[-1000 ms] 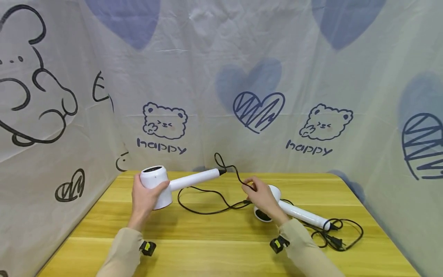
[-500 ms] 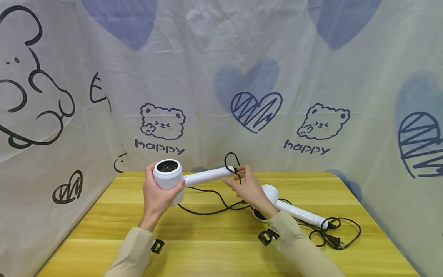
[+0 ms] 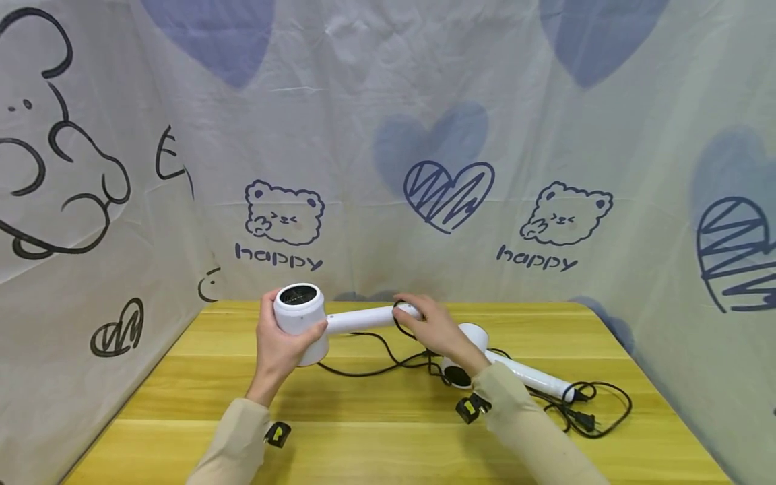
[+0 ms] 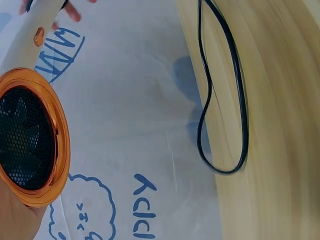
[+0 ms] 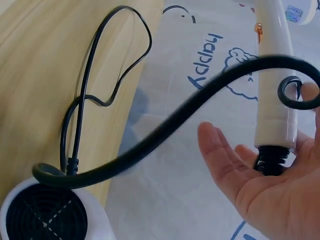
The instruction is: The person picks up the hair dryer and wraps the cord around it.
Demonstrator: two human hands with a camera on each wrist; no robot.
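My left hand (image 3: pixel 281 347) grips the head of a white hair dryer (image 3: pixel 358 318), raised above the table with its handle pointing right. The left wrist view shows the dryer's copper-coloured ring and dark mesh grille (image 4: pixel 25 137). At the handle's end my right hand (image 3: pixel 438 330) pinches the black power cord (image 5: pixel 150 135) between thumb and finger. The cord loops across the handle in the right wrist view, where several of that hand's fingers (image 5: pixel 220 155) extend beside the handle's black end. Most of the cord trails down onto the table.
A second white hair dryer (image 3: pixel 527 377) lies to the right on the wooden table (image 3: pixel 364 444), partly behind my right forearm. Its black cord and plug (image 3: pixel 585 422) are bunched near its handle's end. A printed cloth (image 3: pixel 364 148) hangs at the back and sides.
The left hand has shifted the hair dryer to the right and turned its grille toward me. My right hand has moved left and up, bringing the cord against the handle's end.
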